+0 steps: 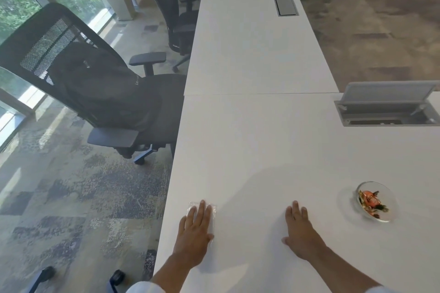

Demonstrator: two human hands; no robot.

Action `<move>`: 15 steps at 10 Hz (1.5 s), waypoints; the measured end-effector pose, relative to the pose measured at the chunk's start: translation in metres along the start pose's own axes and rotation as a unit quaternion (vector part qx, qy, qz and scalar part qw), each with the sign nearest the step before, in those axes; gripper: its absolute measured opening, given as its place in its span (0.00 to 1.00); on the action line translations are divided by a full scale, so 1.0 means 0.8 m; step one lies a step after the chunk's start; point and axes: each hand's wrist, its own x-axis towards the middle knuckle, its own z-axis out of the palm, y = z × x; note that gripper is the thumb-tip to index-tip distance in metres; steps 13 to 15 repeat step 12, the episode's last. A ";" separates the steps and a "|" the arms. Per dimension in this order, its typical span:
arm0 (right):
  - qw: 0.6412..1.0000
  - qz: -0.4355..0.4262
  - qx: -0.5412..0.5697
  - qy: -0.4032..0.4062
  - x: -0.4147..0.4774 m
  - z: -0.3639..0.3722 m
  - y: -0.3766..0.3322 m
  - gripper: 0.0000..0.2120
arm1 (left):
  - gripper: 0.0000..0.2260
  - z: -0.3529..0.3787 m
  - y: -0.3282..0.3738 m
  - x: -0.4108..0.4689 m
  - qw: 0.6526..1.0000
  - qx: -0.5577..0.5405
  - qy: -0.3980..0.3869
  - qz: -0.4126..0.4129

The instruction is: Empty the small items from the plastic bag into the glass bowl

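On the white table (250, 138), near its front edge, both hands lie flat with the palms down and the fingers spread a little. The left hand (196, 228) presses on a clear plastic bag (213, 208), which lies flattened under the palm and fingers; only its crinkled edges show around the fingertips and along the thumb side (nothing can be made out inside it). The right hand (301, 231) rests bare on the tabletop, open and holding nothing, well apart from the bag.

Off to the right of the right hand stands a small glass bowl (387, 197), upright on the table. In it sits a heap of small items (371, 202), orange, brown and dark in colour, too blurred to tell what they are.

Further back on the right, a grey cable box (385, 112) is set into the table with its lid tilted up. A second grey hatch (284, 2) lies shut in the far part of the table. To the left of the table stands a black mesh office chair (78, 74) with a dark bag (102, 85) on its seat, and a second black chair (171, 12) stands behind it on the patterned carpet (59, 197).
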 end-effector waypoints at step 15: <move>0.819 0.220 0.444 0.289 -0.030 -0.133 0.284 0.25 | 0.15 -0.044 0.508 0.133 0.866 -0.492 -0.061 -0.063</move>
